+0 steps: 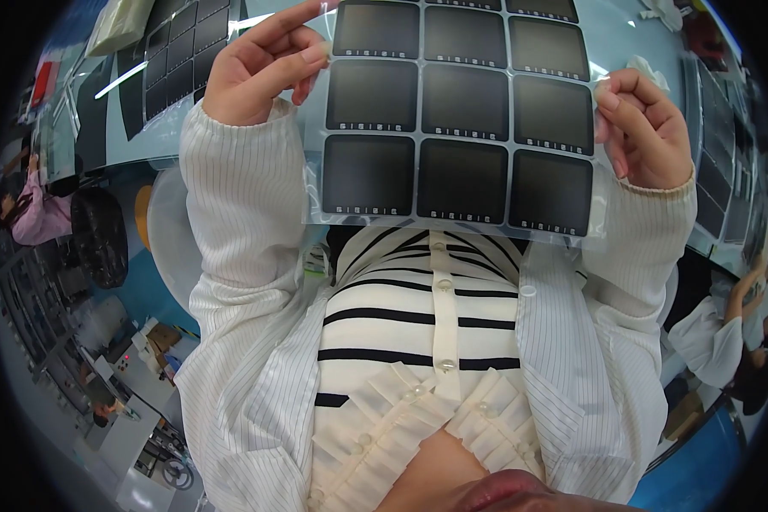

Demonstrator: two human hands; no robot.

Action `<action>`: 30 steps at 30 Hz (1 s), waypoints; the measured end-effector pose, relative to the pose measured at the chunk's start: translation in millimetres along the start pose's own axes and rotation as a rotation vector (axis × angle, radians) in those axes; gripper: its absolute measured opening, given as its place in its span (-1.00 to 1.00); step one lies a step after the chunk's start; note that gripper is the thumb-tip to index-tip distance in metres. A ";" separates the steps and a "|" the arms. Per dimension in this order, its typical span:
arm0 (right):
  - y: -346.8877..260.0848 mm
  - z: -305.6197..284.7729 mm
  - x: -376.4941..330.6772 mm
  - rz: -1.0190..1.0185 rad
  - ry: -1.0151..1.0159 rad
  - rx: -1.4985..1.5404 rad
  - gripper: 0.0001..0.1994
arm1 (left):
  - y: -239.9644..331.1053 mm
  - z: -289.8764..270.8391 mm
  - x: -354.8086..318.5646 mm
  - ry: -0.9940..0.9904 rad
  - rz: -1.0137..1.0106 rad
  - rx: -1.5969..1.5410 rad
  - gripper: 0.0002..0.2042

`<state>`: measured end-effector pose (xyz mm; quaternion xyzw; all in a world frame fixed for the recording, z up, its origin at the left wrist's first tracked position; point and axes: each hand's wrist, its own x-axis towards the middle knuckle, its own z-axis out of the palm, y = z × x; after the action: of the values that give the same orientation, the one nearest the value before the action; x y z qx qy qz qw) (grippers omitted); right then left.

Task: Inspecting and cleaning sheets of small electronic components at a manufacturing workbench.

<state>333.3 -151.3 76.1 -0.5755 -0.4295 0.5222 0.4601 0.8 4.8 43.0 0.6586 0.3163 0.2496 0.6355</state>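
Note:
A clear plastic sheet [311, 183] with rows of black rounded rectangles is held up over the table's near edge, in front of my striped top. Small pale marks run along the lower edge of each rectangle. Pinched at the sheet's left edge, near its top, are the thumb and fingers of my left hand [269, 64]. My right hand [648, 128] grips the opposite edge a little lower, thumb in front and fingers partly curled behind. The sheet's top runs out of the picture.
More dark-panelled sheets [183, 55] lie on the pale table [158, 141] at left, beside a pale wrapped packet [119, 26]. Another stack of sheets [721, 162] is at right. Crumpled white tissue [648, 70] lies behind my right hand. People sit nearby on both sides.

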 end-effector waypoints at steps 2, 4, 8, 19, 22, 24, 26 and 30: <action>6.4 4.1 6.1 0.014 0.027 -0.014 -0.86 | 0.4 1.4 3.1 -0.019 0.007 -0.064 -0.56; 17.4 10.2 15.3 0.030 0.126 0.025 -0.83 | -2.0 9.0 5.8 0.036 -0.024 -0.090 -0.56; 43.4 17.4 29.7 -0.011 0.197 -0.160 -0.82 | -11.8 28.8 13.1 0.157 -0.105 0.079 -0.57; 63.3 -84.8 18.5 -0.112 0.714 -1.072 -0.59 | -29.1 30.6 14.3 0.190 -0.168 0.072 -0.56; 68.0 -78.3 21.1 -0.197 0.803 -1.061 -0.65 | -30.3 30.1 13.0 0.191 -0.164 0.083 -0.56; 62.9 -58.1 16.2 -0.393 0.712 -0.991 -0.69 | -30.7 30.4 12.4 0.184 -0.161 0.119 -0.56; 55.3 -24.1 4.4 -0.559 0.469 -0.808 -0.74 | -31.3 31.2 12.0 0.203 -0.162 0.145 -0.57; 48.3 42.4 -22.3 -0.584 -0.037 -0.989 -0.78 | -31.8 31.7 13.1 0.204 -0.164 0.141 -0.57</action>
<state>289.8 -179.6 32.1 -0.5706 -0.7717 0.1204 0.2536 29.7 -7.3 8.3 0.6447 0.4487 0.2397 0.5707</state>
